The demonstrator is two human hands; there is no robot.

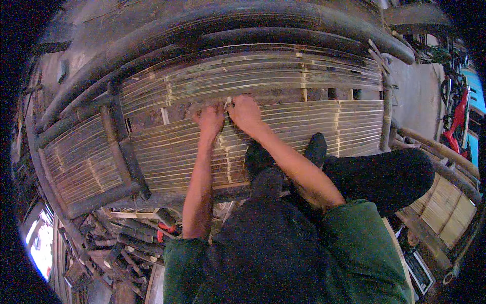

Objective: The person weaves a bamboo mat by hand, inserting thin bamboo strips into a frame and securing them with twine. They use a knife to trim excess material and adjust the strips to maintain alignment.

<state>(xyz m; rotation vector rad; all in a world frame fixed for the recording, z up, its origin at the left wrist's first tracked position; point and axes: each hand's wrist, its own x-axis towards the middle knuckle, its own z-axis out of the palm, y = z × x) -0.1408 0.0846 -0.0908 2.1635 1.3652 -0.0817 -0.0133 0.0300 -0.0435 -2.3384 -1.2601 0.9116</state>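
Both my hands work close together over a gap in a slatted bamboo bench (pixel 298 134). My left hand (pixel 210 120) is closed at the near edge of the gap, its fingers bent down by the slats. Just right of it, my right hand (pixel 244 112) is also closed, fingers curled toward the left hand. Between them shows a small pale strip (pixel 229 100), too little visible to tell whether it is loose or part of the bench. What the fingertips pinch is hidden. Thin, light slats run left to right on both sides of the gap.
Thick dark bamboo poles (pixel 263 36) line the far side. A second slatted panel (pixel 83 157) lies left, past a dark crossbar (pixel 119 147). My dark-clothed leg (pixel 379 177) rests on the right. Cut bamboo pieces (pixel 121 248) are heaped at lower left; a red object (pixel 458 121) stands far right.
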